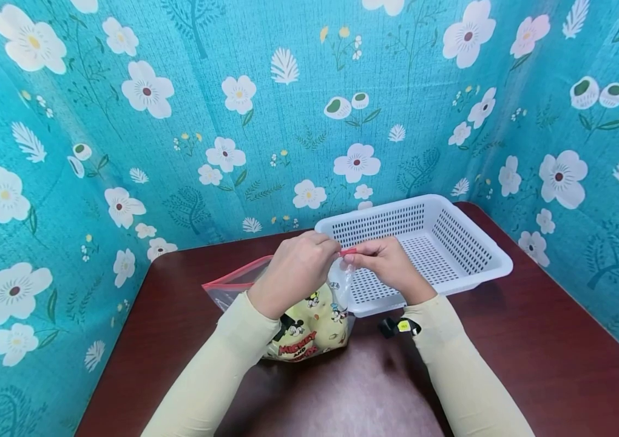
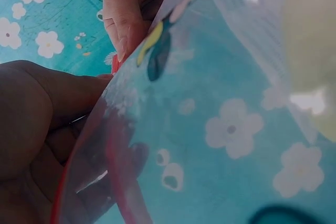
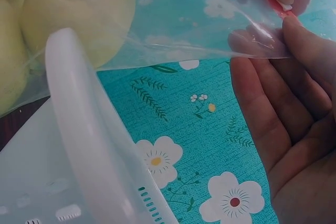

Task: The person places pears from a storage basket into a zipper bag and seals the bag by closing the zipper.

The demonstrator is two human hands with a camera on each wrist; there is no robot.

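A clear zip bag with cartoon print and red lettering sits on the table, its mouth edged by a red zip strip. Inside are several pale yellow round fruits. My left hand pinches the strip close to its right end. Just beside it, my right hand pinches the red corner between thumb and forefinger, other fingers extended behind the clear film in the right wrist view. Toward the left, the two red edges of the mouth stand apart. My left forearm covers part of the bag.
A white perforated plastic basket stands on the dark red table, right behind the bag and under my right hand. Blue-green flowered cloth hangs along the back and both sides. Black straps with small devices are at my wrists.
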